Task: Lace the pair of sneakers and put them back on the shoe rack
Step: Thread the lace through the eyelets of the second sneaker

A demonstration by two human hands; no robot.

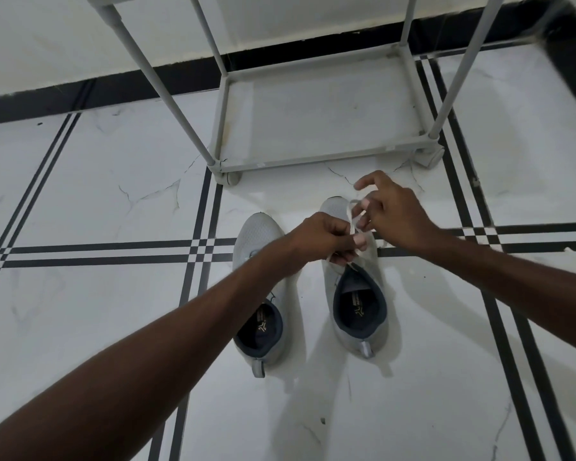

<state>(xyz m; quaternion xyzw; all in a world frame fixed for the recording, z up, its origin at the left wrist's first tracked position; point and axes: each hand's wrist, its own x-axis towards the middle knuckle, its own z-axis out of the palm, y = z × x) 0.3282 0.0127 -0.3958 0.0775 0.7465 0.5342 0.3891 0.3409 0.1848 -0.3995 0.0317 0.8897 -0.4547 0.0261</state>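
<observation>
White marble-look tiled floor (90,181), crossed by black double and triple stripes; black skirting band along the foot of a pale wall at top.

Grey tubular shoe rack (316,158), standing on the floor against the wall; bottom shelf bare, slanting posts rising out of frame, round foot caps at the near corners.

Left forearm, reaching in from the lower left, crossing over the left sneaker. Right forearm, reaching in from the right edge.

Left sneaker (258,231), light grey knit, dark navy lining, grey heel tab; on the floor just in front of the rack, toe toward it; middle part hidden under the left forearm, lacing not visible.

Right sneaker (359,314), same make, just beside the left one, parallel, not touching; printed insole visible in the opening; toe partly covered by both hands.

Left hand (323,239), above the tongue area of the right sneaker, fingers curled closed, pinching the lace between thumb and fingers.

Right hand (393,214), above the toe of the right sneaker, index finger lifted and extended, remaining fingers bent, hooked into a loop of lace.

White lace (351,211), stretched between the two hands, looped over the toe of the right sneaker; one loose length trailing on the floor at the shoe's right side.
</observation>
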